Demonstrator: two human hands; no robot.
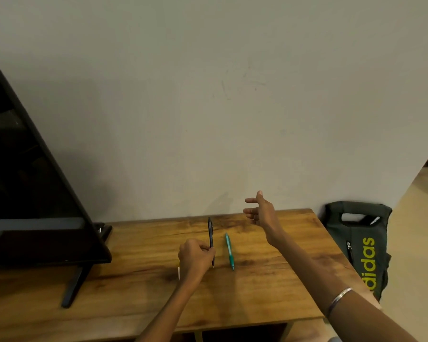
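My left hand (pixel 195 255) grips a black pen (pixel 210 233) near its lower end, holding it above the wooden table (pixel 146 280). Just right of it a teal pen (pixel 229 251) lies on the table, pointing roughly away from me. My right hand (pixel 258 209) hovers above the far part of the table with fingers spread and holds nothing. A metal bangle (pixel 339 298) sits on my right forearm.
A dark flat screen (pixel 30 188) on a stand fills the left side of the table. A dark bag with yellow lettering (pixel 363 245) leans beside the table's right end. A plain wall runs behind the table, with floor at the far right.
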